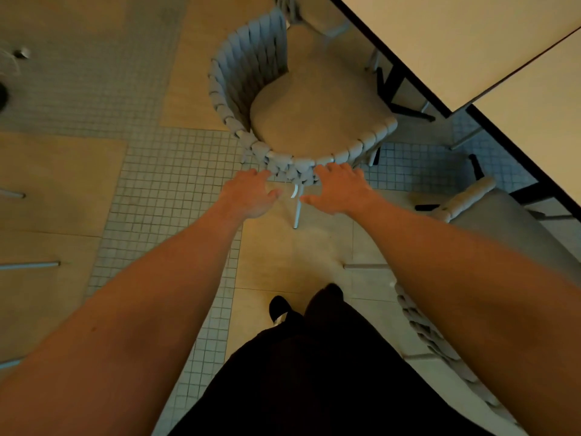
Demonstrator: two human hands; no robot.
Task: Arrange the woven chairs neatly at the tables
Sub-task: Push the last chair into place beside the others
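A grey woven chair with a beige seat cushion stands on the floor in front of me, its curved back toward me and its seat facing the pale table at the upper right. My left hand and my right hand reach out side by side with fingers spread, their fingertips at the top rim of the chair's back. Neither hand is curled round the rim.
A second woven chair stands at the right, partly under the table and behind my right forearm. Another chair's back shows at the top. Thin metal legs poke in from the left. The floor mixes small tiles and wood panels.
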